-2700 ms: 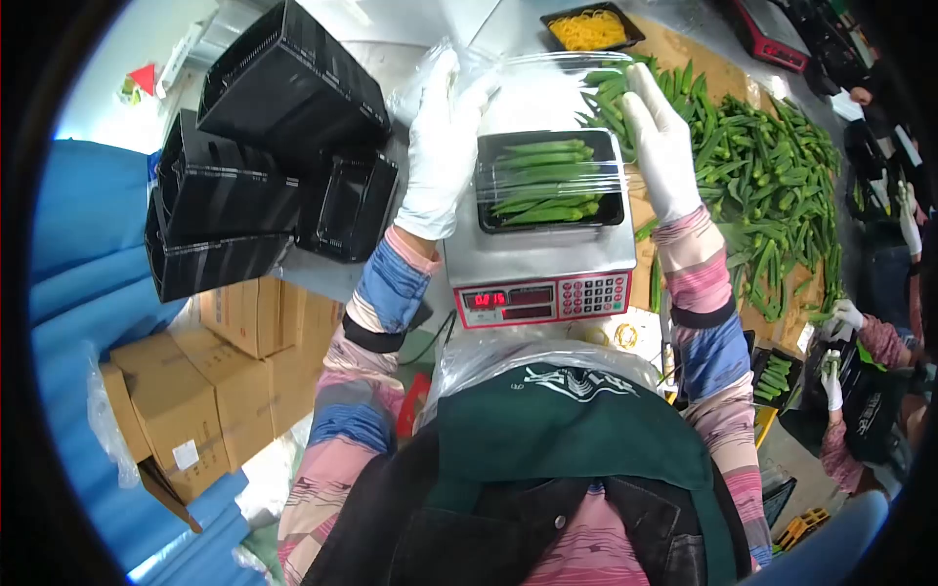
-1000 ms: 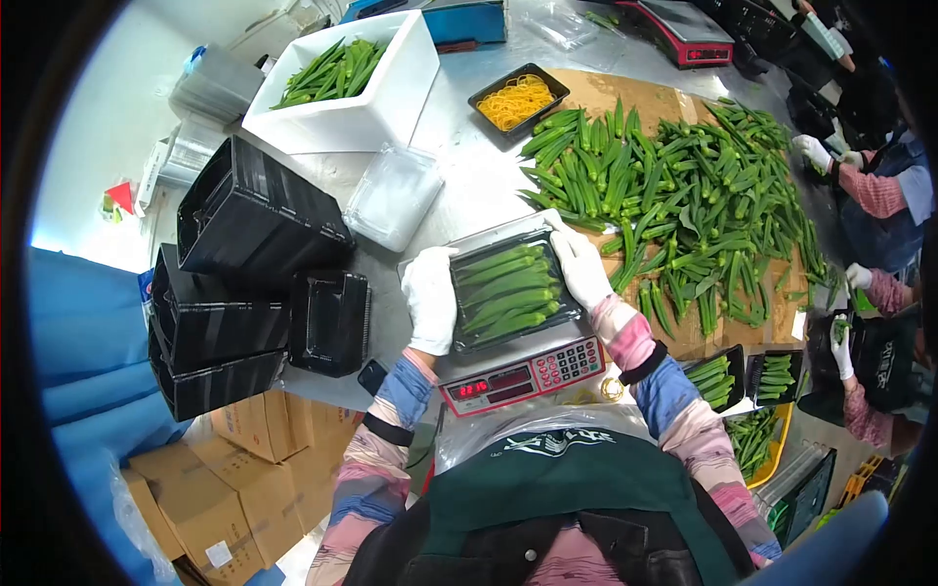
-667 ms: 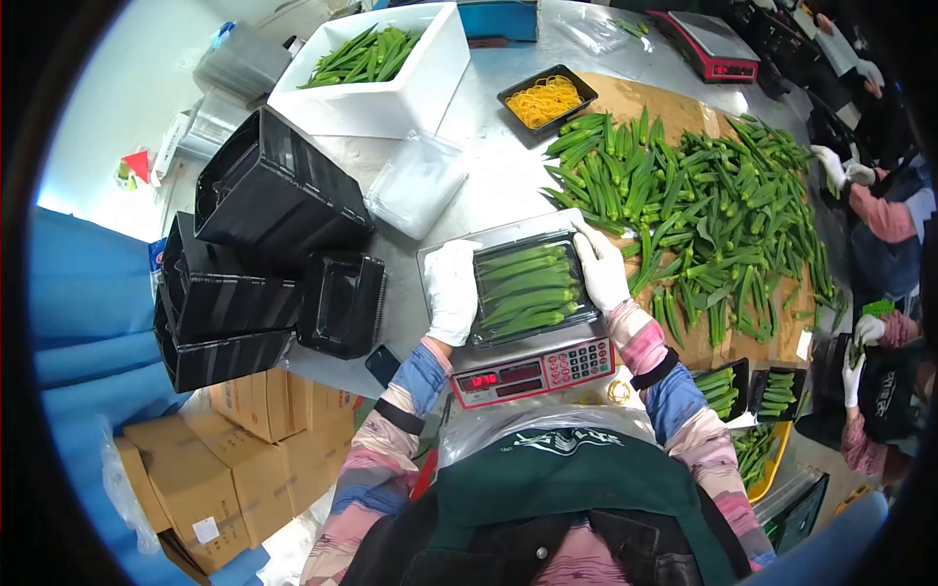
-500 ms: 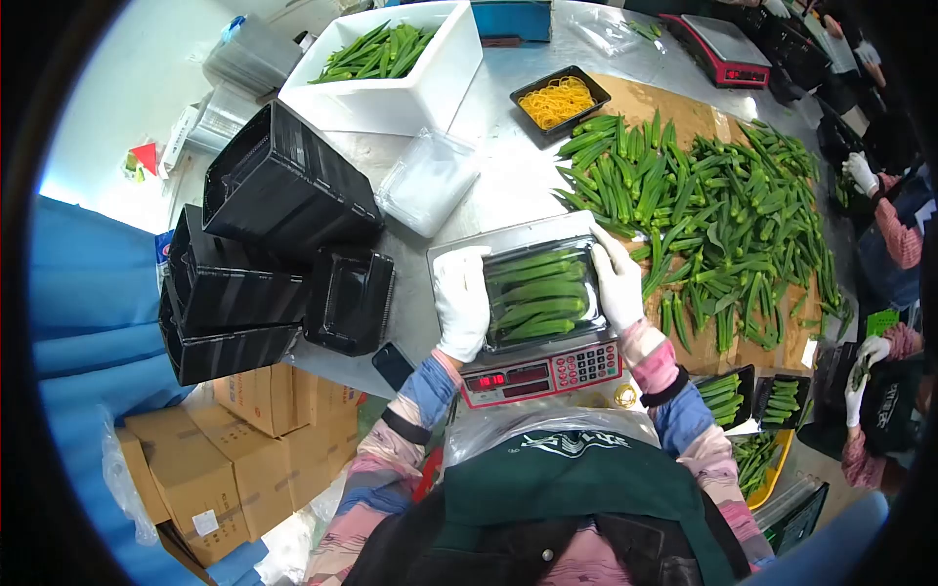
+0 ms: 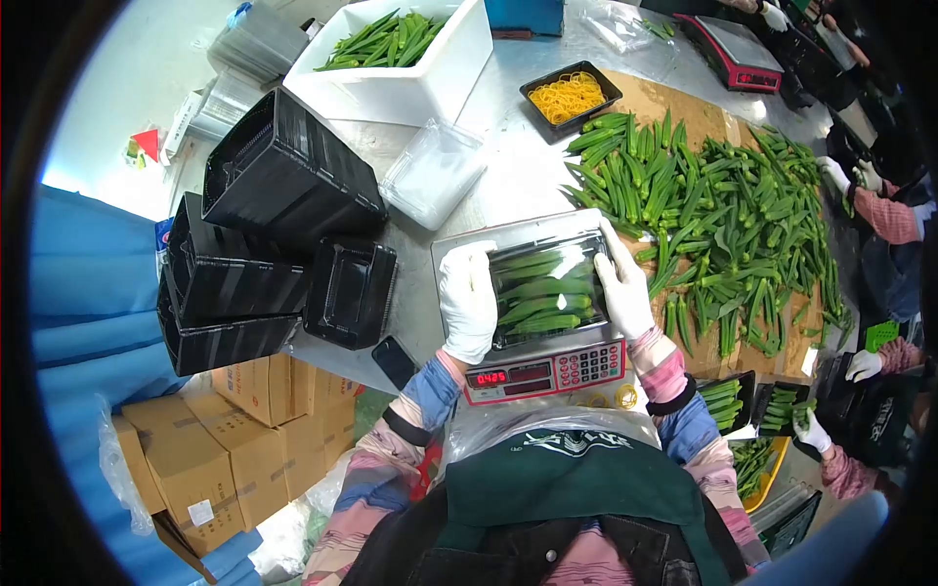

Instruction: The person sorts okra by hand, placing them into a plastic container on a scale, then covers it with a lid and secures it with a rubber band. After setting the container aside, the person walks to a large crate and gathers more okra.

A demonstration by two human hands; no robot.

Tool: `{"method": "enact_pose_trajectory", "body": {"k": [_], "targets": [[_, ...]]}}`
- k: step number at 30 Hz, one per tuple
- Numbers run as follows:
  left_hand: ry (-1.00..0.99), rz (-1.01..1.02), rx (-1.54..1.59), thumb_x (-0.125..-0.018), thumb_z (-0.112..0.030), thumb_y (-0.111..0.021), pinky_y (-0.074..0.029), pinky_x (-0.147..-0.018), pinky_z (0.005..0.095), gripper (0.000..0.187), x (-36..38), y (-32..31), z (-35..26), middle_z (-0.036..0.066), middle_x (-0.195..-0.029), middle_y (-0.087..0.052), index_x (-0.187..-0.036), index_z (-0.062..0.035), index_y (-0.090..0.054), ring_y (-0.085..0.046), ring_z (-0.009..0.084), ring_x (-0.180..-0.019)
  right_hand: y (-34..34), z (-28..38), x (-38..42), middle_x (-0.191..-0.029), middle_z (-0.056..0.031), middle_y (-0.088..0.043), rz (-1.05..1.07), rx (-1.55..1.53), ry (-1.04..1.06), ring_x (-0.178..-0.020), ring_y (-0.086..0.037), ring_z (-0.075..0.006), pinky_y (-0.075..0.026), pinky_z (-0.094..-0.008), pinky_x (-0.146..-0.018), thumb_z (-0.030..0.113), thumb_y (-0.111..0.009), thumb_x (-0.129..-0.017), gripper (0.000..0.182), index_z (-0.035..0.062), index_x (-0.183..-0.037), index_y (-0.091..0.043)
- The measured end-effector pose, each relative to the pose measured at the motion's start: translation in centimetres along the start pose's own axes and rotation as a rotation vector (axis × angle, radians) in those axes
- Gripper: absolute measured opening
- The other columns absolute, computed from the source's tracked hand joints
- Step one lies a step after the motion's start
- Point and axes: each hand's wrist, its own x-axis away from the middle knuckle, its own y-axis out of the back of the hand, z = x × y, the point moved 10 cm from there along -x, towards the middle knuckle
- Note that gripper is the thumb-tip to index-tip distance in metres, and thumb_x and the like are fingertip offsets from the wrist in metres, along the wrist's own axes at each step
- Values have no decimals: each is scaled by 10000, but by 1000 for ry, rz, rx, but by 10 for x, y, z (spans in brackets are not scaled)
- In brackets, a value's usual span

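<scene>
A black tray of okra with a clear lid [image 5: 543, 296] rests on the platform of a red-and-silver digital scale [image 5: 547, 374]. My left hand [image 5: 469, 303], in a white glove, grips the tray's left edge. On the opposite side, my right hand [image 5: 625, 288], gloved as well, curls its fingers over the right edge, the thumb lower down. Several green okra pods lie side by side under the lid, which catches a bright reflection. Red digits glow on the scale's display.
Loose okra [image 5: 723, 225] covers cardboard on the right. Stacked black trays [image 5: 293, 176], clear lids [image 5: 433, 176] and a phone [image 5: 393, 363] lie left. Behind are a white foam box [image 5: 440, 88] and yellow rubber bands [image 5: 567, 98]. A co-worker's gloved hand [image 5: 811, 430] is at a filled tray.
My hands stay on the tray's sides; the lid now shows a stronger reflection. The scale's digits have changed. At the right, a co-worker's hand has come down to an okra tray.
</scene>
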Motion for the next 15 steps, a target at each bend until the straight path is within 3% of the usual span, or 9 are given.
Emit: {"method": "enact_pose_trajectory", "body": {"k": [5,8,9,10,11,12,14,15], "targets": [[83,57,165,-1027,-130,-476,-470,-901,336,222,-16,-3,-12,129,-1010,-671,-1053,-14,-664,-627,231,-975,1,11,-22,-1570,-191,-367,86,23,119,-1473,-312,-230,-253,-325,-1191,128,-632,-946,684,-23,-1530,-312],[120,144,311,-1051,-179,-465,-476,-925,308,258,-30,-11,-6,92,-1098,-681,-1167,-30,-642,-626,179,-1025,17,5,-28,-1430,-163,-529,108,-132,-76,-1271,-509,-185,-368,-295,-1089,163,-677,-927,659,-53,-1481,-393],[136,154,420,-1054,-189,-468,-477,-931,306,267,-36,-15,1,83,-1125,-679,-1199,-35,-630,-624,173,-1041,28,10,-29,-1302,-117,-605,75,-135,-63,-1142,-551,-151,-418,-282,-1019,182,-690,-920,631,-56,-1450,-443],[153,163,529,-1058,-200,-471,-479,-937,304,279,-42,-17,6,74,-1151,-676,-1231,-40,-618,-622,166,-1057,40,18,-29,-1138,-48,-650,-8,-160,-24,-985,-576,-105,-471,-256,-867,224,-683,-925,576,-35,-1408,-507],[273,182,517,-1064,-228,-477,-483,-953,309,304,-48,-16,20,57,-1229,-650,-1283,-51,-592,-613,156,-1093,53,18,-23,-1046,0,-629,-35,-167,-136,-898,-542,-75,-442,-240,-793,248,-673,-931,504,-9,-1348,-556],[347,188,457,-1021,-227,-564,-484,-950,310,320,-52,-13,31,89,-1230,-639,-1284,-48,-591,-617,163,-1095,67,22,-15,-954,48,-608,-63,-173,-246,-812,-508,-46,-413,-224,-720,273,-663,-937,439,17,-1288,-606],[70,203,-170,-944,-199,-658,-496,-927,310,369,-48,1,24,109,-1190,-633,-1275,-48,-597,-629,176,-1074,107,0,-18,-865,100,-535,-167,-293,-140,-733,-412,-17,-333,-216,-651,306,-649,-950,290,81,-1133,-654],[126,307,-149,-921,-186,-674,-500,-914,311,379,-38,-7,34,113,-1176,-630,-1266,-46,-601,-633,182,-1050,114,0,-14,-910,73,-561,-186,-384,-142,-774,-455,-42,-371,-234,-692,302,-643,-959,288,75,-1135,-648]]}}
